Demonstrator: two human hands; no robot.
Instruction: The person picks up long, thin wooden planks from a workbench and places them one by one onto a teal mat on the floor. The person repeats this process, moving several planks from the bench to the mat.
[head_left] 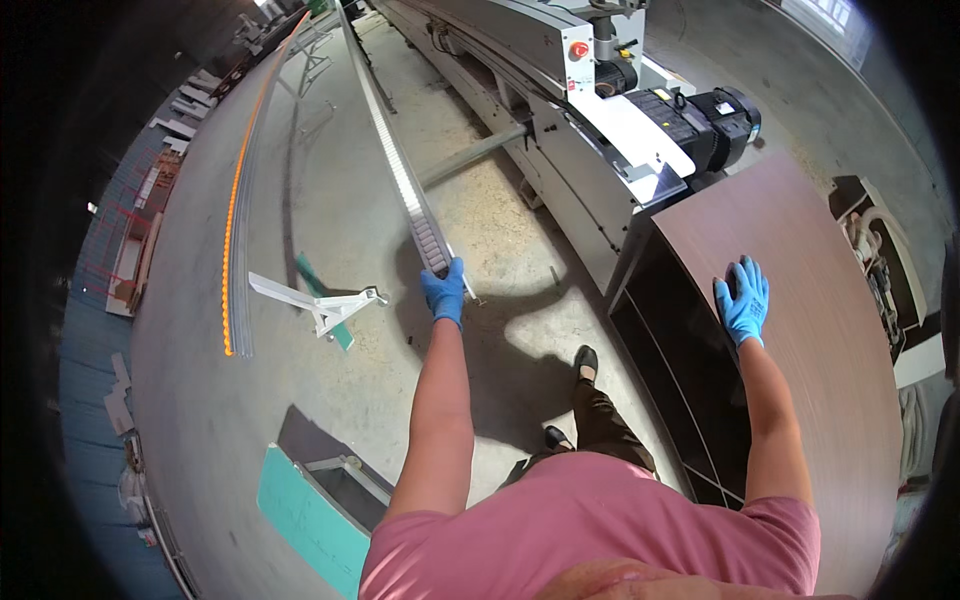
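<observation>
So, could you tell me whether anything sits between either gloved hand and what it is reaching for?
Nothing visible does. The left hand already grips the near end of the roller rail, and the right hand lies flat on the brown panel atop the stack. Both are in direct contact, with only the blue gloves in between.

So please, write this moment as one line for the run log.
left hand: grips end of roller rail | right hand: flat on dark brown panel | panel stack beside grey machine | person standing
</observation>
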